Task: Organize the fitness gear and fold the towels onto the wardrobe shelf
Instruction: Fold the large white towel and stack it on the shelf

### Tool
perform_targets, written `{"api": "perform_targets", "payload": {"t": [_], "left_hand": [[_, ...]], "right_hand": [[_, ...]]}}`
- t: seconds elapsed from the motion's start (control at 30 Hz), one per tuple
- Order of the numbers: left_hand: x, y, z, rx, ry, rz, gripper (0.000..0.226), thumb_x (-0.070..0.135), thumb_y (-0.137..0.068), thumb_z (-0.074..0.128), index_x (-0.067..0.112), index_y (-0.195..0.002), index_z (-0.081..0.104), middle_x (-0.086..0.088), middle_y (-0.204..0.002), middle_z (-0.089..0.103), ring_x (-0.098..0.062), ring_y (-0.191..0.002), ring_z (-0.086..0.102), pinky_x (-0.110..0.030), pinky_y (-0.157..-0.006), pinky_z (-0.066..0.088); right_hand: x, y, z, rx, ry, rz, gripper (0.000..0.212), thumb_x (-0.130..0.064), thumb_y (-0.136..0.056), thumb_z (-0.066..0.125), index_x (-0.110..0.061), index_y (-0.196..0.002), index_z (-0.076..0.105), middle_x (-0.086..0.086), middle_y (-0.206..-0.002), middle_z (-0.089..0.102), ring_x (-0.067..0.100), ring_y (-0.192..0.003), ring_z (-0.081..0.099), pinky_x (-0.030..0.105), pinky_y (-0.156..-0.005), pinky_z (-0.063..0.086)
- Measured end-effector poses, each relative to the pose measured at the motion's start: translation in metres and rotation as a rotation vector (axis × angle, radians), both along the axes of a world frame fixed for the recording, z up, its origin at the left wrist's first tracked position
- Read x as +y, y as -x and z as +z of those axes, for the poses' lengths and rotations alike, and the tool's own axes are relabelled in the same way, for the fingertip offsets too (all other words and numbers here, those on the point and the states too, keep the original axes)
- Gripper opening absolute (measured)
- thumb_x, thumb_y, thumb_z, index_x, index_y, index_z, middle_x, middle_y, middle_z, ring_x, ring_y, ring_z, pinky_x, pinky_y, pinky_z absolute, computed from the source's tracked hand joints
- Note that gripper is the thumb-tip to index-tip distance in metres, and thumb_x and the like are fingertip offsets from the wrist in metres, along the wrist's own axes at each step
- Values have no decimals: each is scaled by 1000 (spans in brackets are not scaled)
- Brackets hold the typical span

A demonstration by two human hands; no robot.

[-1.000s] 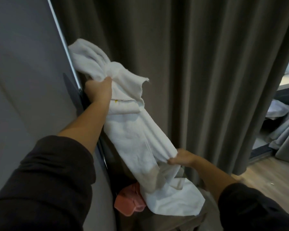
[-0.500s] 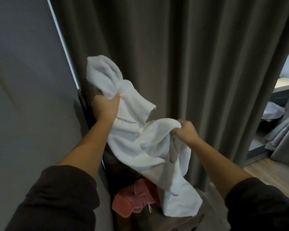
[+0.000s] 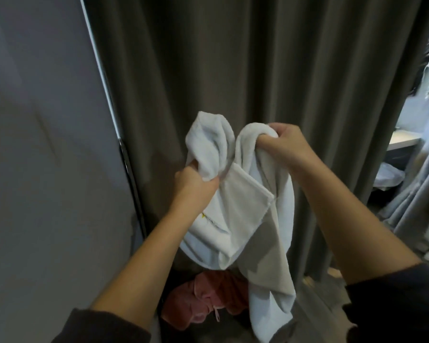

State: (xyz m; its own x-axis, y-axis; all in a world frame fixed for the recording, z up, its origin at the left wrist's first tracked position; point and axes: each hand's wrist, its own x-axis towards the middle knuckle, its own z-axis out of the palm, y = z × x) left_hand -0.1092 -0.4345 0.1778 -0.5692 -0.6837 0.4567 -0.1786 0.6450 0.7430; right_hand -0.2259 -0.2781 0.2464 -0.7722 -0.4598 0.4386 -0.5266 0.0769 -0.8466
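Here, a person's two hands hold a white towel [image 3: 243,209] in mid-air at the centre of the frame, in front of a dark grey curtain [image 3: 233,70]. The left hand [image 3: 196,186], just left of centre, has its fingers curled tight round a bunched part of the towel, and a loop of cloth stands up above the fist. The right hand [image 3: 289,144], a little higher and to the right, grips another fold of the same towel between thumb and curled fingers. The hands are near each other but apart, with the cloth bridging them.

The towel hangs from both grips in loose folds, one hemmed corner lying flat across the front, and its long tail drops to the lower centre of the frame. Beside that tail, at bottom centre, lies a crumpled pink cloth [image 3: 203,300] with a zip pull; what it rests on is too dark to tell.

A plain grey panel [image 3: 47,157] fills the left of the frame. Both forearms are bare, with dark sleeves [image 3: 104,328] at the lower corners. At the right edge, past the curtain, a pale counter [image 3: 404,141] and white bedding [image 3: 388,178] show, blurred.
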Motion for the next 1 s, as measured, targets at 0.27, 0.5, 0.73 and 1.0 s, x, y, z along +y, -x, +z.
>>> {"api": "perform_targets", "payload": {"t": [0.27, 0.5, 0.73, 1.0], "left_hand": [[12, -60, 10, 9, 89, -59, 28, 44, -74, 65, 26, -96, 65, 0, -86, 70, -31, -84, 65, -26, -64, 44], [29, -139, -8, -100, 112, -260, 30, 47, -70, 57, 30, -94, 61, 2, -81, 69, -26, -78, 65, -31, -63, 52], [5, -256, -22, -126, 65, -410, 22, 43, -75, 64, 28, -91, 63, 6, -79, 68, -20, -76, 65, -39, -68, 58], [-84, -405, -46, -263, 35, -427, 26, 38, -71, 64, 27, -94, 68, 8, -87, 72, -17, -87, 67, -40, -76, 57]], "right_hand": [[14, -65, 28, 191, -142, -28, 8, -35, -79, 67, -29, -80, 71, -17, -72, 68, -5, -75, 64, 10, -51, 52], [24, -156, 14, 183, -266, -107, 3, -30, -82, 67, -30, -81, 69, -13, -69, 67, 8, -68, 66, 12, -52, 44], [8, -282, -3, 169, -305, -150, 5, -24, -82, 65, -27, -81, 69, -7, -74, 67, 11, -72, 64, 19, -56, 45], [-75, -401, -37, 106, -404, 43, 5, -23, -80, 65, -22, -83, 70, 0, -80, 67, 15, -75, 64, 24, -59, 46]]}}
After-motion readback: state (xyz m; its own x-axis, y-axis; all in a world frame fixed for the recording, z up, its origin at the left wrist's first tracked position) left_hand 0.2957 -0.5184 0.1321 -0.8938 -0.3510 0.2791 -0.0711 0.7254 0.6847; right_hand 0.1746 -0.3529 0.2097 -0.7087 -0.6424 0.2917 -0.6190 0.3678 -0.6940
